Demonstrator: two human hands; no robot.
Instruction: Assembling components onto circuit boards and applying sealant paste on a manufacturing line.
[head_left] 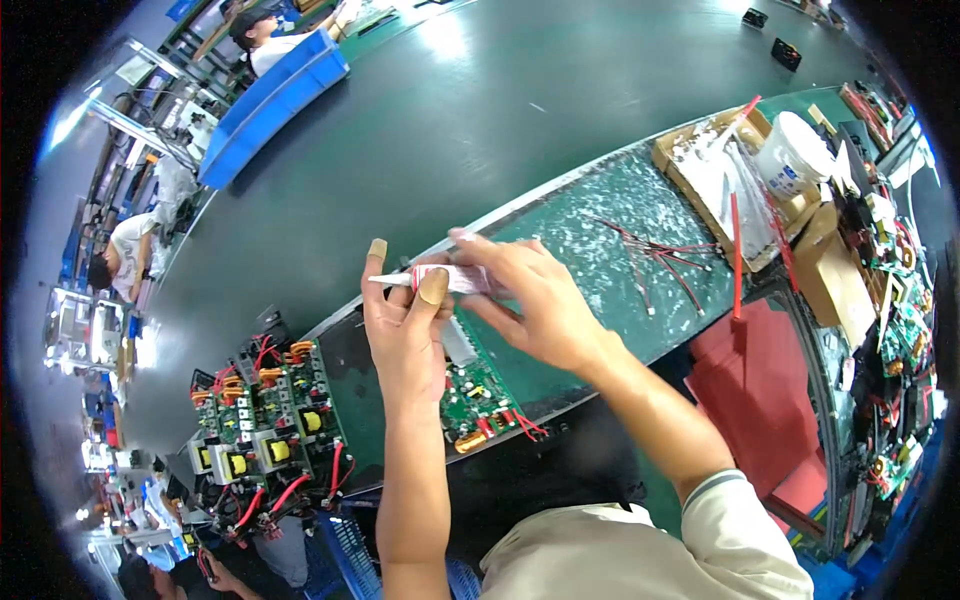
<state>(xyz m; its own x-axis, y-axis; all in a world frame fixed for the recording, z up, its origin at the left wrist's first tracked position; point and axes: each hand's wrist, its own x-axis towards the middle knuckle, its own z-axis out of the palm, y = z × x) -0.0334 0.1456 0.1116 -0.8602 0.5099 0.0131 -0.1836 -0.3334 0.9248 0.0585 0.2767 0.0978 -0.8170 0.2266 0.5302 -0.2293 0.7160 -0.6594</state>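
- A cluster of dark circuit boards with yellow-and-white transformers and red cables [265,420] is set at the near left, beside the dark green workbench surface [590,285].
- A long blue plastic bin [275,115] is seen farther back.
- The left hand [402,345] is raised above the bench, its thumb and fingers clamped on the tube (tan covers are worn on the thumb tip and index fingertip).
- A slim white-and-pink tube with a tapered white nozzle [458,279] is held between the hands, its nozzle pointed left.
- A green circuit board with a pale block [485,390] is partly hidden below.
- The right hand [548,300] is held at the tube's rear end, its fingers bent; whether they are clamped cannot be told.
- Thin dark red wires [652,247] are spread on the bench.
- A shallow brown cardboard tray [702,210] is placed beyond them, beside a white plastic bucket [795,150].
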